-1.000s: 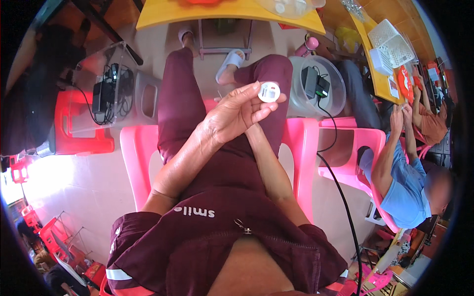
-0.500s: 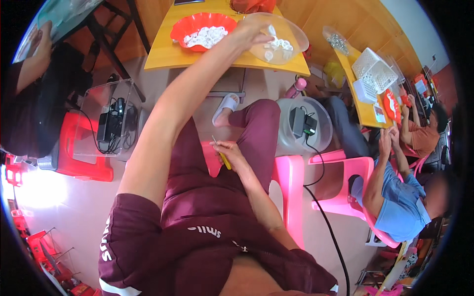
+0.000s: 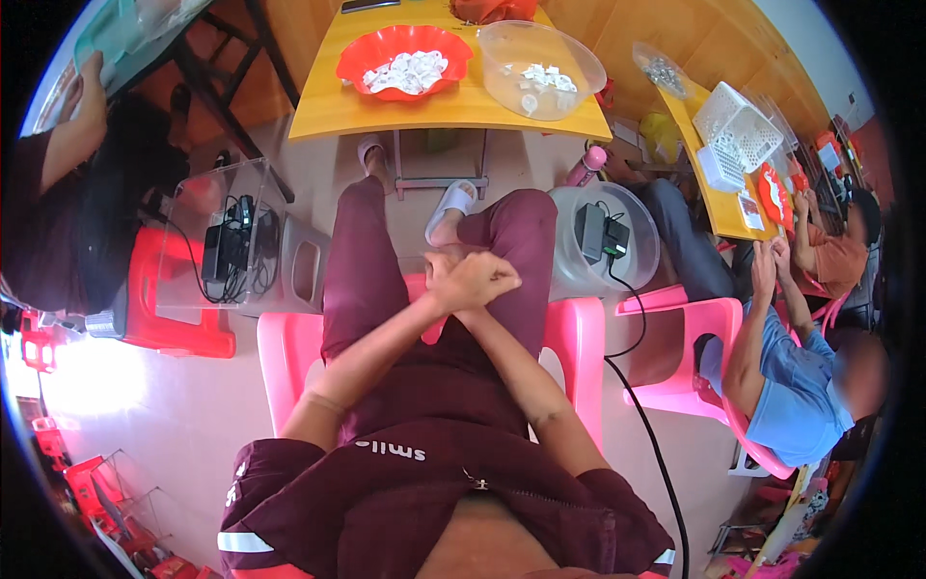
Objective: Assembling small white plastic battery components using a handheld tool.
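My left hand [image 3: 479, 282] is over my lap, crossed in front of my right wrist. Its fingers are curled together, and whatever they may hold is too small or hidden to make out. Behind it, my right hand [image 3: 440, 264] shows only in part, its fingers mostly covered. No tool shows in either hand. Beyond my knees, a clear round plastic bowl [image 3: 502, 96] on the table holds small white plastic pieces [image 3: 546, 77]. Left of it stands a red scalloped bowl [image 3: 349, 66] heaped with white ring-like pieces [image 3: 409, 72].
The yellow table [image 3: 318, 108] is ahead. A clear tub [image 3: 648, 253] with black adapters stands right of my knees, a pink bottle [image 3: 586, 164] behind it. A black cable [image 3: 644, 425] runs down the right. A person in blue [image 3: 786, 376] sits at right; another person stands at left.
My left hand has come back from the clear bowl to my lap, crossing over my right hand. The yellow-handled tool seen in my right hand earlier is now out of sight.
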### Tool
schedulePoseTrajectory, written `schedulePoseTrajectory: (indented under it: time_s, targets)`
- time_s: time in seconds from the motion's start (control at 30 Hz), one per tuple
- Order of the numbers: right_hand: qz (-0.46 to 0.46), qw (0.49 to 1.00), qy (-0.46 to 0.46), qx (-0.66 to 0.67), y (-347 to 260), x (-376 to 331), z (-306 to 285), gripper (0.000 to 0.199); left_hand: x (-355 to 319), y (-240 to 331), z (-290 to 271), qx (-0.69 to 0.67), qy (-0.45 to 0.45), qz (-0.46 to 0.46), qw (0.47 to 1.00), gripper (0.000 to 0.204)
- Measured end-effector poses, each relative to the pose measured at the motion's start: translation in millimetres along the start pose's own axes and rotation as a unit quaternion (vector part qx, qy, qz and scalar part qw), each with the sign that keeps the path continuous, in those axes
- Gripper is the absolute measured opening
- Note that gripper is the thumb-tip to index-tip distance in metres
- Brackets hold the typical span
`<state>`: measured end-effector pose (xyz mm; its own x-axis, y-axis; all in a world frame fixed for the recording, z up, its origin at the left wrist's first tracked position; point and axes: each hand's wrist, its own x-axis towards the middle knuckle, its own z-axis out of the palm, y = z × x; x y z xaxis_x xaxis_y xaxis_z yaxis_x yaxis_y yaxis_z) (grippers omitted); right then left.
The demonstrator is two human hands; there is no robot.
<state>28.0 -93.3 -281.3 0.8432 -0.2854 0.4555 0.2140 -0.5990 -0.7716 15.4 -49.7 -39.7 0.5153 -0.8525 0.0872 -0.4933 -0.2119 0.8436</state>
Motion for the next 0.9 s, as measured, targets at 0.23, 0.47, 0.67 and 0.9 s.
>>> schedulePoseTrajectory:
  time_s: [0.23,0.47,0.67,0.9]
  targets:
    - [-0.154,0.830,-0.157,-0.513,-91.8,80.0,-19.2,0.026,-9.9,-72.6,13.5,0.323,0.191,0.051,0.926,0.033]
    - [-0.172,0.834,-0.219,-0.477,-39.1,116.5,-54.5,0.016,-18.3,-5.6,47.3,0.042,0.147,0.157,0.976,0.023]
    - [-0.115,0.836,-0.250,-0.475,-34.1,116.1,-69.9,0.019,-38.0,38.5,47.3,-0.036,0.034,0.231,0.972,0.027]
    - [-0.004,0.847,-0.256,-0.467,-31.2,101.8,-42.8,0.015,-20.7,-94.0,31.9,0.156,0.153,0.118,0.969,0.038]
